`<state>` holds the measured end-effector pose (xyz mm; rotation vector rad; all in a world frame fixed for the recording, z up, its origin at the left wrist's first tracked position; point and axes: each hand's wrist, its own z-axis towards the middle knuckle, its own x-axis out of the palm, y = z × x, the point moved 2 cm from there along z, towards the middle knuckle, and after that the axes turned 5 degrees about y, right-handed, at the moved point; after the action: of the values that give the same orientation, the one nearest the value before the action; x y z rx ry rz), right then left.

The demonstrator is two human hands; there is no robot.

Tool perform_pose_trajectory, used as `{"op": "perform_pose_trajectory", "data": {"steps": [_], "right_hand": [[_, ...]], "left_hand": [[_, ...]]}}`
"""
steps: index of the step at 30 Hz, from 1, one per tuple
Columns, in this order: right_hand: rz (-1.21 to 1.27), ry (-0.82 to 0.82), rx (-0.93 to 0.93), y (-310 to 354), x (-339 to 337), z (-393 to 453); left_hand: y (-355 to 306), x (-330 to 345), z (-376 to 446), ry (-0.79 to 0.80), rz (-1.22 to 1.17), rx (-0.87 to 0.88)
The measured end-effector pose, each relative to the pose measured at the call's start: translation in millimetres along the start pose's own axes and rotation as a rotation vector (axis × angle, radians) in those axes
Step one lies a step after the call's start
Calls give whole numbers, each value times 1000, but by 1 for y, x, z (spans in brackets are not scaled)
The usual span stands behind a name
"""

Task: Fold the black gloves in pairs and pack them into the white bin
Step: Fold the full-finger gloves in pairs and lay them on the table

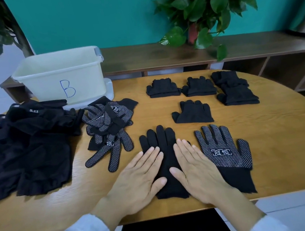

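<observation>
Nearest, left hand (pixel 141 175) and right hand (pixel 195 169) laid flat with fingers straight, gripping nothing, pressing side by side on a plain black glove (pixel 164 151) at the front of the wooden table (pixel 283 148). Pressed down this way most likely to smooth the knit and keep the layers lined up before a fold; probably a matched pair stacked, though not certain from here. Fingers of the glove pointing away, cuff toward the table edge, fabric matte and soft.

Just to the right, touching or nearly so, a single dotted glove (pixel 225 152) lying palm up, white grip dots and a printed label, ribbed cuff frayed at the hem. Set apart there seemingly as the next one awaiting its mate.

To the left, a loose heap of dotted gloves (pixel 107 123), and beyond that a pile of black cloth (pixel 27 147).

Farther back on the right, five folded bundles (pixel 192 112) laid out in rows, apparently finished and waiting for packing.

Far left, the white bin (pixel 61 76), marked B, with nothing visible inside from this angle.
</observation>
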<state>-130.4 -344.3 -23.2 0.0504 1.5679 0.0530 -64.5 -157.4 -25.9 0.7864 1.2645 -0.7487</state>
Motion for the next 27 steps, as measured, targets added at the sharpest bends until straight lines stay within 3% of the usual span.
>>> {"op": "perform_pose_trajectory", "data": {"steps": [3,8,14,20,27], "right_hand": [[-22,-56,28,-8,-8,-11],[42,-248,-101,-10,-15,-34],[111,-296,-232,-1,2,-49],[231,-266,-192,5,-1,-63],[331,-439,-112,15,5,-52]], "left_hand": [[8,-6,-12,-8,-68,-1],[-2,-14,-23,-154,-477,114],[-6,-12,-23,-129,-526,138],[-21,-25,-24,-257,-503,94],[-35,-37,-32,-375,-632,78]]}}
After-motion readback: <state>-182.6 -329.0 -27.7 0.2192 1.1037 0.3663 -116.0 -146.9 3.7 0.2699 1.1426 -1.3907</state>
